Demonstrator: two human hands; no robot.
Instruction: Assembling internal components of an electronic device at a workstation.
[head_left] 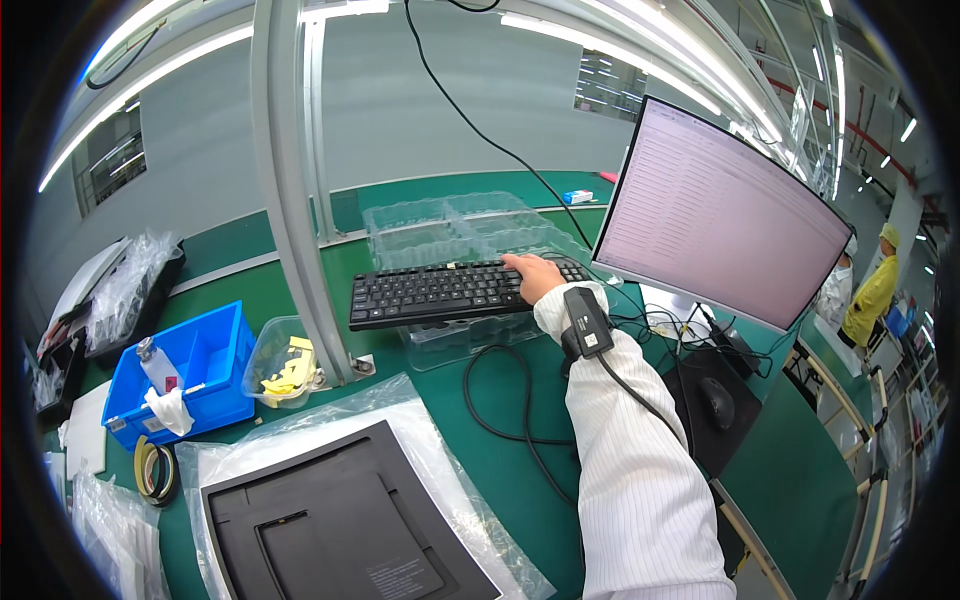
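My right hand [537,277] reaches in from the lower right, its fingers over the right part of a black keyboard [435,291]. The index finger stretches toward the keys, apart from the rest of the hand, and nothing is held. The keyboard rests on clear plastic blister trays [450,225], tilted a little. A small black device [588,320] with a cable is strapped to my right wrist over a white striped sleeve. Close in front lies a flat black panel [340,520] on a white sheet and clear plastic bag. My left hand is out of view.
Right of the keyboard stands a monitor [725,215], with a mouse [716,402] on a dark mat. An upright metal post [290,190] rises beside a blue bin [185,375], a clear tub [285,365] of yellow pieces and tape rolls [156,470]. Far right is a person in yellow [873,290].
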